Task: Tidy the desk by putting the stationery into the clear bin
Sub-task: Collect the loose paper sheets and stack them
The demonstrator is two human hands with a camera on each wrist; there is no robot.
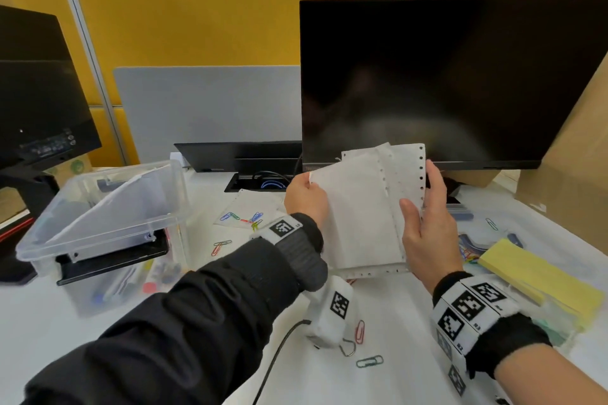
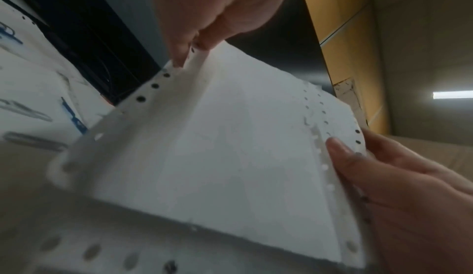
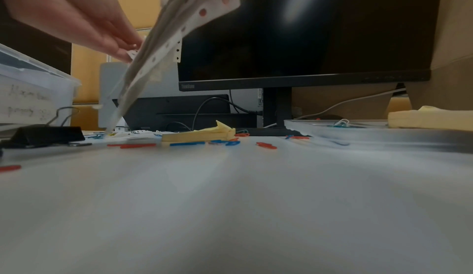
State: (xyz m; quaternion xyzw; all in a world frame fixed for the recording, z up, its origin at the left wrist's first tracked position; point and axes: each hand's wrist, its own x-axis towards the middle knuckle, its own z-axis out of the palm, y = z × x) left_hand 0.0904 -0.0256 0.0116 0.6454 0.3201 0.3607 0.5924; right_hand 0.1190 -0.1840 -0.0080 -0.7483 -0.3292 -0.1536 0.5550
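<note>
A stack of white paper sheets (image 1: 362, 207) with punched margins stands upright on the desk in front of the monitor. My left hand (image 1: 307, 189) pinches its upper left edge, and my right hand (image 1: 422, 194) grips its right edge, thumb on the front. In the left wrist view the paper sheets (image 2: 230, 136) fill the frame, with the left hand's fingers (image 2: 202, 29) at the top edge. The right wrist view shows the paper sheets (image 3: 163, 41) edge-on and leaning, lower corner on the desk. The clear bin (image 1: 42, 246) stands at the left with a white sheet inside.
Coloured paper clips (image 1: 243, 217) lie scattered over the white desk (image 1: 49, 322). A yellow pad of sticky notes (image 1: 539, 276) lies at the right. A black binder clip (image 3: 46, 134) sits by the bin. The black monitor (image 1: 444, 76) and cardboard boxes (image 1: 575, 174) stand behind.
</note>
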